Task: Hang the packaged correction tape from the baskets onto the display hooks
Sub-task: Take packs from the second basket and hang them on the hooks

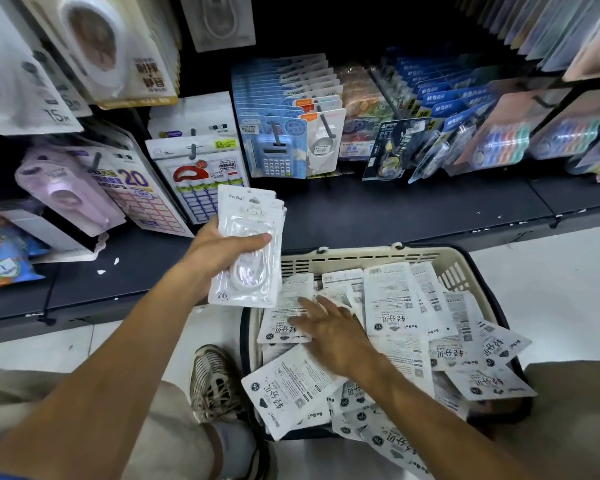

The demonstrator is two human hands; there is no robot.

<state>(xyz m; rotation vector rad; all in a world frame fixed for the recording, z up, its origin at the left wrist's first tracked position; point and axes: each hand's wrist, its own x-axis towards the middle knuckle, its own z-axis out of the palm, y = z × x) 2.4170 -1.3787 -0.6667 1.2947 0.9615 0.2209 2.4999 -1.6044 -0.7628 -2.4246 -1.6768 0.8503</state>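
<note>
My left hand [219,251] grips a small stack of white correction tape packs [253,216], held upright above the left rim of the basket. A cream plastic basket [361,259] stands on the floor, filled with several loose white packs [406,306], most lying back side up. My right hand [326,327] reaches into the basket with fingers spread, its fingertips resting on a pack [278,327] at the basket's left side. Display hooks [194,148] stick out of the shelf wall behind, each carrying other goods.
A dark shelf base [395,206] runs behind the basket. Hanging packs of labels [201,188], calculators [274,157] and blue carded stationery [447,109] fill the wall. My shoe [212,382] and knee sit left of the basket on the white floor.
</note>
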